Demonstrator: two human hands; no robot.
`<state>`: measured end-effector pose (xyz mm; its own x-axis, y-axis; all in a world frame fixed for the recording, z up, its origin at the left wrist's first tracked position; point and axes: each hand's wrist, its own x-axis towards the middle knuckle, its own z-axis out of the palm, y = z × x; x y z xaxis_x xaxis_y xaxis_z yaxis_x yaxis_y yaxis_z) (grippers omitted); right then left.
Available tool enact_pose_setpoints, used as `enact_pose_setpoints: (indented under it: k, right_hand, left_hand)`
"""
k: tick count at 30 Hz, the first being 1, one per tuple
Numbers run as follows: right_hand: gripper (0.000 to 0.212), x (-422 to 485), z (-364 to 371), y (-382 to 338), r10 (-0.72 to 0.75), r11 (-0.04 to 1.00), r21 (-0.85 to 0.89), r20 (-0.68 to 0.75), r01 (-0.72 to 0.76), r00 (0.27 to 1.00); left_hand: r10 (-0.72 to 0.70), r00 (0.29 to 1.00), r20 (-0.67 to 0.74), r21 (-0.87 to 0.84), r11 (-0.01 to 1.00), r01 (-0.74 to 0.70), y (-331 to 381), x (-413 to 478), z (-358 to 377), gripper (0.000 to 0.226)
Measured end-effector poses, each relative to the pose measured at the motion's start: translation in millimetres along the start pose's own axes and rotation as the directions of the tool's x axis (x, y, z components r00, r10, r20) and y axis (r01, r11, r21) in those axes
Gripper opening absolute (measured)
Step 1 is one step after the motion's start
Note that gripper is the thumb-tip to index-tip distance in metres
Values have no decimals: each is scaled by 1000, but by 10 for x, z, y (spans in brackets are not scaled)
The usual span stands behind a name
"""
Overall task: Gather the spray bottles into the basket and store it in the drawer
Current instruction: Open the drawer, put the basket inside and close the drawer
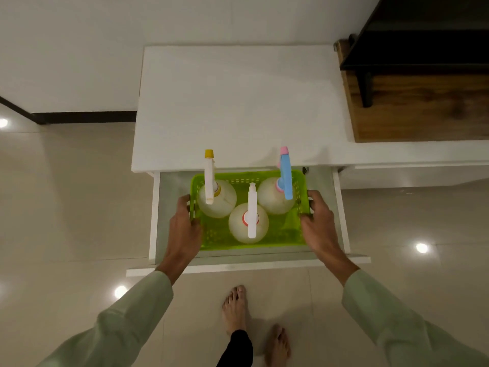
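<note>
A bright green perforated basket (288, 235) sits inside the open white drawer (156, 221), seen from above. Three pale round spray bottles stand upright in it: one with a white and yellow head (210, 178) at the back left, one with a blue and pink head (285, 173) at the back right, one with a white head (251, 213) at the front middle. My left hand (185, 223) grips the basket's left rim. My right hand (318, 221) grips its right rim. The two back spray heads rise above the cabinet's front edge.
The drawer belongs to a white cabinet (238, 107) whose top is bare. A dark wooden shelf unit (423, 102) stands to the right of it. Glossy beige floor tiles surround the cabinet. My bare feet (235, 308) are just in front of the drawer's front panel.
</note>
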<state>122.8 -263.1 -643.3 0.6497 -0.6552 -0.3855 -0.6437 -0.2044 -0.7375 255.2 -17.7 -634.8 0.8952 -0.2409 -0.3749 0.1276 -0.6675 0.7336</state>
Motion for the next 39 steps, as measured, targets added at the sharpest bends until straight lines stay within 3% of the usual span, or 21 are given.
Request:
enact_pose_setpoints:
  k: [7,16,23,31,39]
  right_hand:
    - [42,74,242,436,75,997,15,-41,-74,996]
    - [42,515,605,810,218,975,-32,-35,-220,975]
    - [40,705,881,1006,246,964,-98,-24,-247,969]
    - [23,762,1030,1252,297,950,-88,-36,-299,954]
    - [25,824,1019,1303,377,923,-112,87,-367,922]
  left_hand:
    - [-115,991,62,26,993,114,-448,194,389,51]
    - [-188,973,138,56,982,181,-898,605,775,63]
    - [-251,960,125,113,965,237,-1151,763,969,58]
    - [-268,954,134,178,954,243,-1312,806,1133,55]
    - [-343,889,304,147,939,312,-1416,855,1118,67]
